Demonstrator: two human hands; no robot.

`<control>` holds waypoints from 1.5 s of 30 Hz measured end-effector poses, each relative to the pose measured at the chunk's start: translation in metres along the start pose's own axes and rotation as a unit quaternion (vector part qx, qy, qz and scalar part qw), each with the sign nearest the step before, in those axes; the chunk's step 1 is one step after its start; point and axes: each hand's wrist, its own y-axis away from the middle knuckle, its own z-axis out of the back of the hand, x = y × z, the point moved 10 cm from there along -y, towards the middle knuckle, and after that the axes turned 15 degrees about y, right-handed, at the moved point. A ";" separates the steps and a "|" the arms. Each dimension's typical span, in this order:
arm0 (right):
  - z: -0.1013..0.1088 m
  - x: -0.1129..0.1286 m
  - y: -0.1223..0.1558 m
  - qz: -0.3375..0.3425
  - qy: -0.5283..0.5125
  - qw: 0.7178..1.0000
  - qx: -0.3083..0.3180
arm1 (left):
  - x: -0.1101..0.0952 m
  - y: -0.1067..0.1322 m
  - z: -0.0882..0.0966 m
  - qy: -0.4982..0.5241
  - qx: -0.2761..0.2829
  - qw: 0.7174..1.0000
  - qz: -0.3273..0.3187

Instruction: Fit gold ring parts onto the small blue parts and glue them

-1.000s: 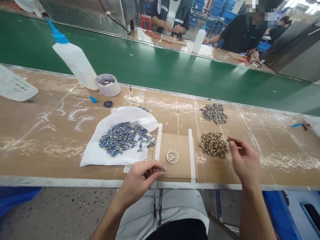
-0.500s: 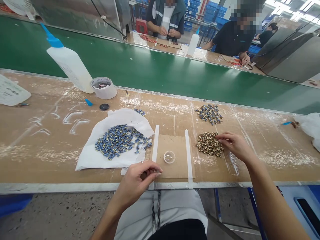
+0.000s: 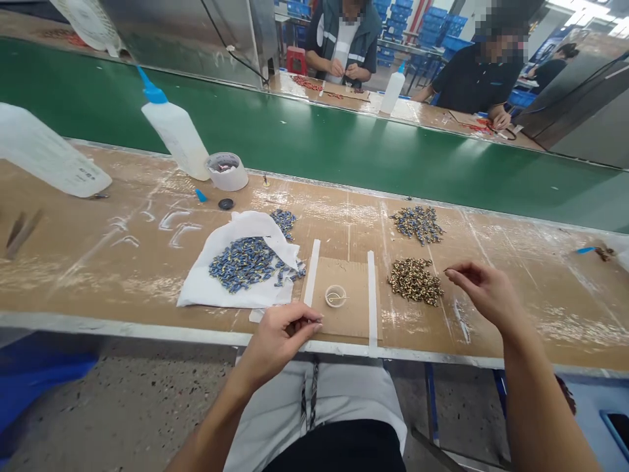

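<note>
My left hand point(image 3: 289, 329) is closed in a pinch over the left strip of white tape at the front of a cardboard pad point(image 3: 354, 321); anything between its fingertips is too small to make out. A small clear cup point(image 3: 335, 296) with a thin hooked wire across it sits on the pad. My right hand point(image 3: 484, 292) pinches a tiny dark piece just right of a pile of small gold-and-black pieces point(image 3: 415, 282). Left of the pad, a heap of small blue-and-yellow pieces point(image 3: 242, 263) lies on a white sheet point(image 3: 196, 293).
Behind are more blue-and-yellow piles point(image 3: 419, 224), a tape roll point(image 3: 227, 172), a black cap point(image 3: 226, 204), a blue tip point(image 3: 200, 195) and white bottles point(image 3: 177, 141). A green belt point(image 3: 314, 141) crosses beyond the table. Two people work on its far side.
My right hand has drawn back from the gold-and-black pile with its fingers pinched. The left hand stays pinched by the pad. The view has shifted slightly left.
</note>
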 end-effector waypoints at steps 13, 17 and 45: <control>-0.061 0.171 0.144 -0.001 -0.437 0.898 0.055 | -0.063 0.050 -0.057 -0.047 -0.048 0.992 -0.105; -0.070 0.180 0.165 -0.003 -0.461 0.886 0.050 | -0.073 0.065 -0.062 -0.087 -0.077 0.987 -0.111; -0.060 0.184 0.182 0.038 -0.467 0.880 0.071 | -0.112 0.075 -0.082 -0.241 -0.043 0.949 -0.201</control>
